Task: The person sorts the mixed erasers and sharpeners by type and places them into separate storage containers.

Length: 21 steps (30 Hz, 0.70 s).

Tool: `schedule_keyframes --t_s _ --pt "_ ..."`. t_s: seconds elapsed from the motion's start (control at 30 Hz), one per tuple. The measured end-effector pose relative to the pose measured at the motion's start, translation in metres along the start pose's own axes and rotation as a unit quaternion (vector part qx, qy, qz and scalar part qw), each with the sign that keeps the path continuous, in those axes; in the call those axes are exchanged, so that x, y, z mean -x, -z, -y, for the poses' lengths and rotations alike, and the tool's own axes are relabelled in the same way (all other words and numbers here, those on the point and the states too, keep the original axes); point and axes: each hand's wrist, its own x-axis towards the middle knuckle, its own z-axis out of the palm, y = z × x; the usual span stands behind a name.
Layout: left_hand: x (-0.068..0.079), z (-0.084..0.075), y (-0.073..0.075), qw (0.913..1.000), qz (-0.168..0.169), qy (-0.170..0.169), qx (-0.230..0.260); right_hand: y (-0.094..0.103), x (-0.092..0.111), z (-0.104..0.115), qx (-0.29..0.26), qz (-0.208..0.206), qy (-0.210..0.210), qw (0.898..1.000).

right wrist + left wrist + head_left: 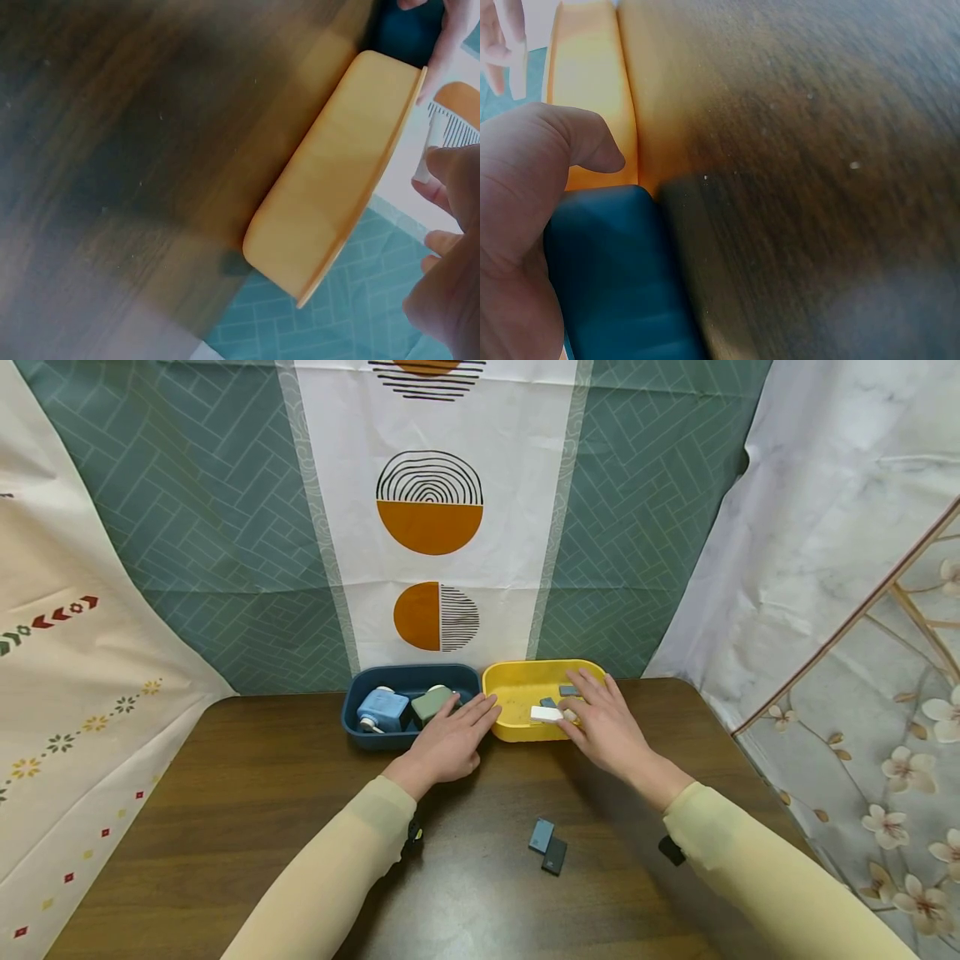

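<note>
My right hand (603, 727) is over the yellow bin (517, 672), pinching a small white rectangular block (545, 714) between thumb and fingertips. In the right wrist view the white block (429, 150) shows edge-on, raised above the bin's rim. Small blue-grey blocks (570, 691) lie in the yellow bin, partly hidden by the hand. My left hand (450, 747) reaches across the right end of the dark blue bin (375, 741), fingers extended to the yellow bin's near left corner. Inside the blue bin are a light blue squarish bottle (385, 708) and a green one (433, 703).
Nearer on the brown wooden table (262, 827) lie a blue-grey flat block (541, 835) and a dark one (554, 856), touching at a corner. The two bins stand side by side against the patterned curtain (630, 527) at the back.
</note>
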Motion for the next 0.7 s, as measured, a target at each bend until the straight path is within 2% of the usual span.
schedule_keyframes --t_s 0.2,0.7 --pt "-0.001 0.000 0.000 1.0000 0.002 0.000 0.006 -0.003 -0.006 -0.005 -0.005 0.004 -0.022 1.000" --pt "0.000 0.000 0.000 1.0000 0.002 0.002 0.004 -0.011 -0.019 -0.012 -0.004 0.006 -0.041 0.999"
